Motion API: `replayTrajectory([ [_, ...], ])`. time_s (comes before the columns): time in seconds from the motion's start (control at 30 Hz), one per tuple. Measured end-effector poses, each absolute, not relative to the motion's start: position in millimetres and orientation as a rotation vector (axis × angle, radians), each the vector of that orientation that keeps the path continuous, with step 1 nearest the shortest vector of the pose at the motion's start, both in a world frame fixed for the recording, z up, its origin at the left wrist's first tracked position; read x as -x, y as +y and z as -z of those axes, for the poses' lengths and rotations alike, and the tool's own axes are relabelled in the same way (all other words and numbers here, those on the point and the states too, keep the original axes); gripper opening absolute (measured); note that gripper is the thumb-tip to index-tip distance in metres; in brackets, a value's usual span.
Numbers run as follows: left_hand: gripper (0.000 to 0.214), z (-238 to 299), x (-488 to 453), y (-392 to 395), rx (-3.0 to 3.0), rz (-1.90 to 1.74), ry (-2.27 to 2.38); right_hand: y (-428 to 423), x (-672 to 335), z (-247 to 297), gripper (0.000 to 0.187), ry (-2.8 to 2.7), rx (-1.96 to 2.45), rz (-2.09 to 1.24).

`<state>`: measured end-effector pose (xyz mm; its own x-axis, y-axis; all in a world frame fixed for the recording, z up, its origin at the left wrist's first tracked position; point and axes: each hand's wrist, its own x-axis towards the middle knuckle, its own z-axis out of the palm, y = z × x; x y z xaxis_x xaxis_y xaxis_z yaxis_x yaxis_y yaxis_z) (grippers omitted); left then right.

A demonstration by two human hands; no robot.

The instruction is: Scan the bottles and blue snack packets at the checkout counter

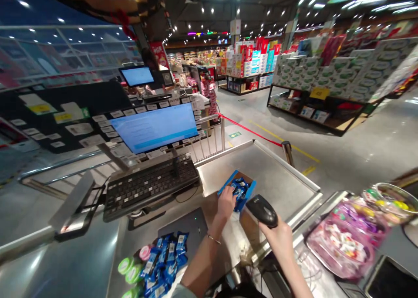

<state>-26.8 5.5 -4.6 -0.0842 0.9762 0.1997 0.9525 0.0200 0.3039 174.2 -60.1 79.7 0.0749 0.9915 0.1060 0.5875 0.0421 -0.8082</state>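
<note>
At a shop checkout counter, my left hand (226,203) reaches into a blue-rimmed cardboard box (248,192) of blue snack packets (240,189), fingers closed around one of them. My right hand (277,235) grips a black handheld barcode scanner (262,209), its head aimed toward the box. A thin bracelet sits on my left wrist. The box rests on the steel counter (281,176).
A pile of blue packets and green-lidded cups (156,263) lies near me on the left. A keyboard (150,184) and monitor (153,127) stand behind. Pink bagged goods (342,237) and a bowl of sweets (392,200) sit on the right. Shop shelves stand beyond.
</note>
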Motion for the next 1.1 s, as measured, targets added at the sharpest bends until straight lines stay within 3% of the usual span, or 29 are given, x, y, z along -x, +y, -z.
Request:
replayTrajectory([
  [0.1, 0.031, 21, 18, 33, -1.992, -0.229, 2.367, -58, -189, -78, 0.030, -1.549, 1.679, -0.682],
  [0.3, 0.032, 49, 12, 63, -1.802, -0.001, 2.527, -53, -207, -74, 0.032, -1.459, 1.710, -0.708],
  [0.7, 0.047, 51, 22, 35, -1.945, 0.005, 2.513, -49, -201, -84, 0.035, -1.519, 1.620, -0.724],
  [0.8, 0.051, 30, 25, 24, -2.053, -0.168, 2.468, -50, -196, -84, 0.032, -1.534, 1.629, -0.707],
  [0.9, 0.060, 0, 31, 8, -2.150, -0.587, 2.321, -52, -191, -85, 0.031, -1.578, 1.639, -0.718],
  [1.1, 0.065, -31, 52, -38, -1.867, -1.176, 2.004, -60, -173, -90, 0.030, -1.706, 1.506, -0.734],
])
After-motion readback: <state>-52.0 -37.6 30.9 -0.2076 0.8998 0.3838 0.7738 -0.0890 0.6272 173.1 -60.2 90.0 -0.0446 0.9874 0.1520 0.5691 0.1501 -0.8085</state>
